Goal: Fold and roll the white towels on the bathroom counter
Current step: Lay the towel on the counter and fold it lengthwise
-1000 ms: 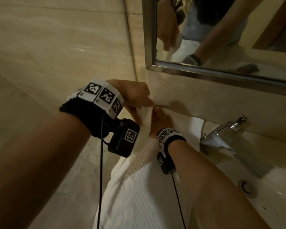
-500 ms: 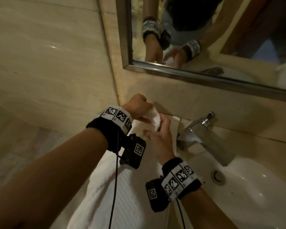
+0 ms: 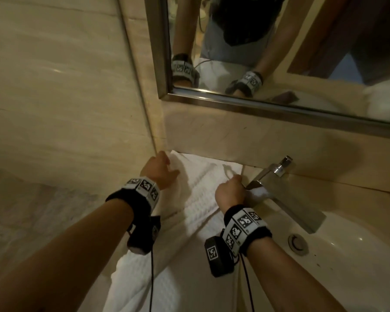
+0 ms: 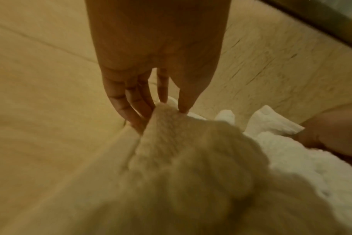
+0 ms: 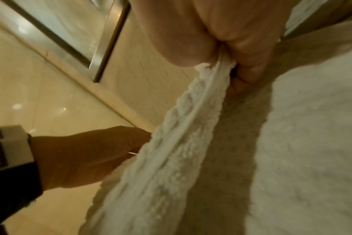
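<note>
White towel [image 3: 203, 188] stretches between pinching hands: left hand [image 3: 159, 171] at the wall corner, right hand [image 3: 231, 194] touching the faucet [image 3: 286, 194].

Towel [image 3: 203, 190] nubby white cloth; faucet [image 3: 286, 194] brushed metal; wall [image 3: 65, 97] glossy stone.

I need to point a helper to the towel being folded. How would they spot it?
Find the mirror and the steel faucet. On the counter left of the faucet lies the white towel, waffle-textured, its far corners pinched by the left hand and right hand.
</note>
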